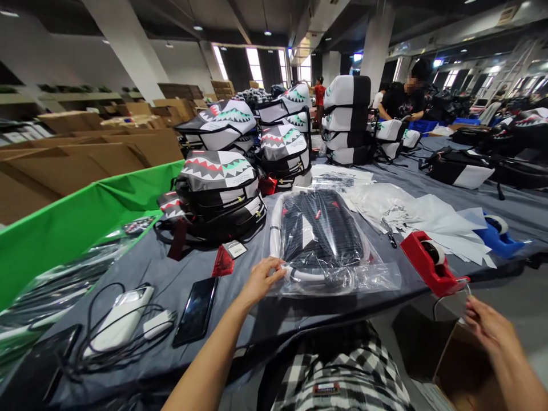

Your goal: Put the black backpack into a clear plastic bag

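Note:
A black backpack with white edging lies flat inside a clear plastic bag on the table in front of me. My left hand is at the bag's near left corner, thumb and forefinger closed on the plastic. Off the table's front edge, at the right, my right hand pinches the end of a strip of clear tape. That strip runs from the red tape dispenser, which stands tilted at the table edge.
Stacked shark-tooth backpacks stand at the back left. White paper sheets and a blue tape dispenser lie right. Nearer left are a phone, a white power bank and cables. Another person works behind.

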The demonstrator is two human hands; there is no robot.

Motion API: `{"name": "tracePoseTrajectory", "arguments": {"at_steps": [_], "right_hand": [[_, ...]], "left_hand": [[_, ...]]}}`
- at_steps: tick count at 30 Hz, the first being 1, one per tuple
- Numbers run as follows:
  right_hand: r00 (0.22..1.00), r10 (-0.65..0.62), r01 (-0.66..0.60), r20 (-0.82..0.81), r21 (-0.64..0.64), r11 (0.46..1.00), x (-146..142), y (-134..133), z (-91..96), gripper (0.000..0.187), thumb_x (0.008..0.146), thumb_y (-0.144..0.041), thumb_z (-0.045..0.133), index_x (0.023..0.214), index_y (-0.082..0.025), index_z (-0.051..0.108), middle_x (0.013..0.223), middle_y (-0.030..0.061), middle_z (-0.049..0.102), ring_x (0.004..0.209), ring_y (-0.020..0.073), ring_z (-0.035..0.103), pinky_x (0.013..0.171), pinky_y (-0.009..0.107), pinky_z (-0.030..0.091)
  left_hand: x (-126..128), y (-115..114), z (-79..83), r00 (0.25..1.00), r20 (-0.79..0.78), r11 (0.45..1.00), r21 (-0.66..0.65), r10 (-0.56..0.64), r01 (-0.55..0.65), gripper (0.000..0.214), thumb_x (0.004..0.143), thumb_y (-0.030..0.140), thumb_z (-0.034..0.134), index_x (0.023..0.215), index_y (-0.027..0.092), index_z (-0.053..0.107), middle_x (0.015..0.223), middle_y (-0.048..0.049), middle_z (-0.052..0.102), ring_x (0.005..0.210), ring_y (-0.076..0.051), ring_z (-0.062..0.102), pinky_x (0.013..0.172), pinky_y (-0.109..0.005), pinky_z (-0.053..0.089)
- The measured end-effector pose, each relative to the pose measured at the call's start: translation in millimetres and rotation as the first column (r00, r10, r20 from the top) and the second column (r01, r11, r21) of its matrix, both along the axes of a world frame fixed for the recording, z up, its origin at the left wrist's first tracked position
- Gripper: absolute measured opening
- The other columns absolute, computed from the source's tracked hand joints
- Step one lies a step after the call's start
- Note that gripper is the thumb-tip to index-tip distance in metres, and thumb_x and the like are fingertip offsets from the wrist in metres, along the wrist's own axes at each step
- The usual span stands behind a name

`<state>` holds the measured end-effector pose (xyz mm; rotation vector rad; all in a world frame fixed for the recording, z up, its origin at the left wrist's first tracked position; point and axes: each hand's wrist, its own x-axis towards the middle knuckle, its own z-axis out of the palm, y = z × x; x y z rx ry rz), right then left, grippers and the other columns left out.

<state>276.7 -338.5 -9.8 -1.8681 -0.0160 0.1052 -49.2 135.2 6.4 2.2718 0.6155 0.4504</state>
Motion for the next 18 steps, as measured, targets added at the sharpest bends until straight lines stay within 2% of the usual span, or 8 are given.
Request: {"name": "tracePoseTrajectory", "arguments": {"at_steps": [1,3,5,7,9,12,15,18], "right_hand": [[0.984,0.047,-0.011,-0.174,0.201,0.979,-15.6,16.0,-2.8,0.032,0.073,-0.044,0.068,0.062,-0.029,0.042,0.050,-0.0028,0.037,0.037,0.0113,0.034,0.031,0.026,0.028],[0.908,0.216,-0.035,-0.360,0.447,0.894,-53.0,55.6,-1.3,0.038,0.074,-0.037,0.073,0.065,-0.026,0.038,0.053,-0.0091,0.025,0.038,0.0069,0.021,0.030,0.018,0.022],[0.848,0.462,-0.195,-0.259,0.658,0.727,-92.7,98.0,9.9,0.040,0.076,-0.040,0.077,0.072,-0.025,0.041,0.059,-0.0098,0.026,0.043,0.0056,0.018,0.033,0.015,0.023],[0.706,0.701,-0.455,-0.097,0.696,0.555,-125.5,139.3,30.1,0.044,0.083,-0.052,0.072,0.070,-0.023,0.041,0.059,-0.0093,0.028,0.044,0.0057,0.016,0.036,0.017,0.021],[0.472,0.880,-0.739,0.057,0.570,0.359,-144.6,180.7,56.4,0.045,0.086,-0.054,0.068,0.067,-0.022,0.043,0.056,-0.0090,0.031,0.044,0.0059,0.020,0.040,0.019,0.022],[0.052,0.988,-0.991,0.146,0.132,0.033,-149.3,246.7,95.2,0.040,0.088,-0.055,0.065,0.073,-0.019,0.054,0.064,-0.0042,0.047,0.055,0.0089,0.039,0.053,0.022,0.033],[-0.283,0.957,-0.923,0.071,-0.293,-0.251,-141.7,310.4,115.5,0.037,0.093,-0.051,0.057,0.082,-0.016,0.062,0.072,-0.0019,0.053,0.066,0.0111,0.043,0.062,0.024,0.036],[-0.406,0.914,-0.758,-0.029,-0.548,-0.354,-134.5,355.7,113.5,0.024,0.093,-0.037,0.059,0.084,-0.016,0.065,0.070,-0.0031,0.054,0.064,0.0105,0.044,0.061,0.023,0.032]], "left_hand": [[0.1,-0.1,0.0,1.000,0.002,1.000,-0.001,0.002,-0.002,0.027,0.083,0.046,0.056,0.069,0.024,0.058,0.108,-0.0059,0.073,0.106,-0.026,0.062,0.100,-0.045,0.043],[0.5,-0.3,-0.3,1.000,0.001,1.000,-0.002,0.008,-0.008,0.025,0.083,0.045,0.056,0.070,0.023,0.059,0.109,-0.0057,0.073,0.105,-0.027,0.063,0.101,-0.046,0.042],[0.9,-0.4,-0.8,1.000,-0.004,1.000,-0.001,0.011,-0.011,0.023,0.083,0.043,0.057,0.072,0.024,0.062,0.107,-0.0052,0.073,0.102,-0.027,0.063,0.100,-0.047,0.042],[1.4,-0.7,-1.0,1.000,-0.009,1.000,0.002,0.013,-0.013,0.021,0.084,0.041,0.058,0.076,0.024,0.065,0.105,-0.0048,0.074,0.101,-0.026,0.063,0.100,-0.046,0.041],[1.9,-1.3,-0.3,1.000,-0.017,1.000,0.006,0.020,-0.020,0.019,0.085,0.040,0.058,0.083,0.024,0.068,0.102,-0.0045,0.073,0.101,-0.026,0.063,0.099,-0.046,0.040],[2.3,-3.4,2.0,0.999,-0.031,0.999,0.009,0.035,-0.035,0.020,0.086,0.038,0.060,0.097,0.025,0.070,0.096,-0.0039,0.073,0.098,-0.026,0.063,0.095,-0.045,0.041],[3.0,-5.7,3.8,0.999,-0.033,0.999,0.009,0.044,-0.043,0.019,0.086,0.036,0.062,0.099,0.026,0.071,0.095,-0.0026,0.073,0.096,-0.025,0.062,0.092,-0.043,0.040],[4.5,-6.4,3.3,0.998,-0.027,0.999,0.003,0.049,-0.049,0.014,0.086,0.033,0.062,0.094,0.026,0.071,0.100,-0.0015,0.073,0.098,-0.024,0.061,0.093,-0.043,0.038]]}}
